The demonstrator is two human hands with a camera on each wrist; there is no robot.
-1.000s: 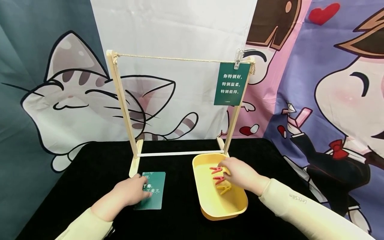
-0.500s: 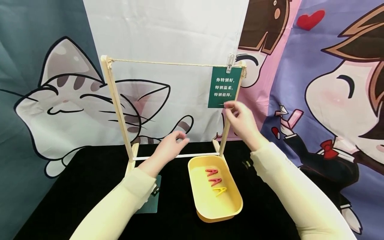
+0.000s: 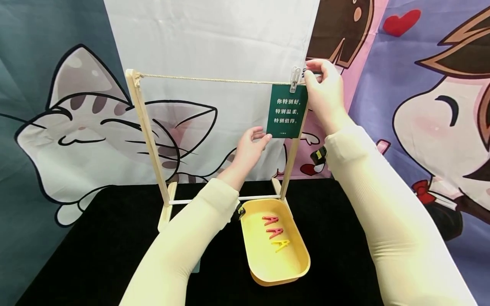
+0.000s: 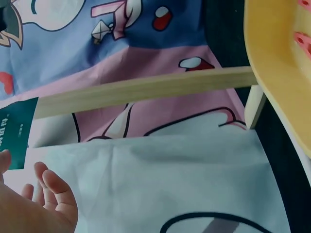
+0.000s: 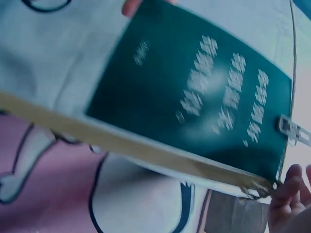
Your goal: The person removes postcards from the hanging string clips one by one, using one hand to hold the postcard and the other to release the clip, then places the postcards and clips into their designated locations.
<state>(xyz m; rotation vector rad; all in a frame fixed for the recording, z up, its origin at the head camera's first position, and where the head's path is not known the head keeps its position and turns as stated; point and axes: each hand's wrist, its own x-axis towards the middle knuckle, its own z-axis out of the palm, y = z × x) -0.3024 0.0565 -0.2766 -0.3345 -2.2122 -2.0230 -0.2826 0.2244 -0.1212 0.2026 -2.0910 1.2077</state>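
Note:
A green card (image 3: pixel 287 111) with white writing hangs from the cord (image 3: pixel 214 80), held by a clear clip (image 3: pixel 295 79) near the cord's right end. My left hand (image 3: pixel 250 146) is at the card's lower left corner, thumb and fingers spread apart; whether the thumb touches the card is hard to tell. Beside the card's upper right corner is my right hand (image 3: pixel 327 87), its bent thumb and forefinger apart just right of the clip. In the right wrist view, its fingertips lie close to the knot at the cord's end, and I see nothing between them.
The cord spans a wooden frame (image 3: pixel 147 131) standing on a black-covered table (image 3: pixel 95 246). A yellow basket (image 3: pixel 275 267) in front holds two red clips and a yellow clip (image 3: pixel 281 244). Another green card (image 3: pixel 196 267) lies mostly hidden under the left forearm.
My right hand has risen from the basket to the hanging card's upper right corner. The left hand has left the card on the table and moved up and right to the hanging card.

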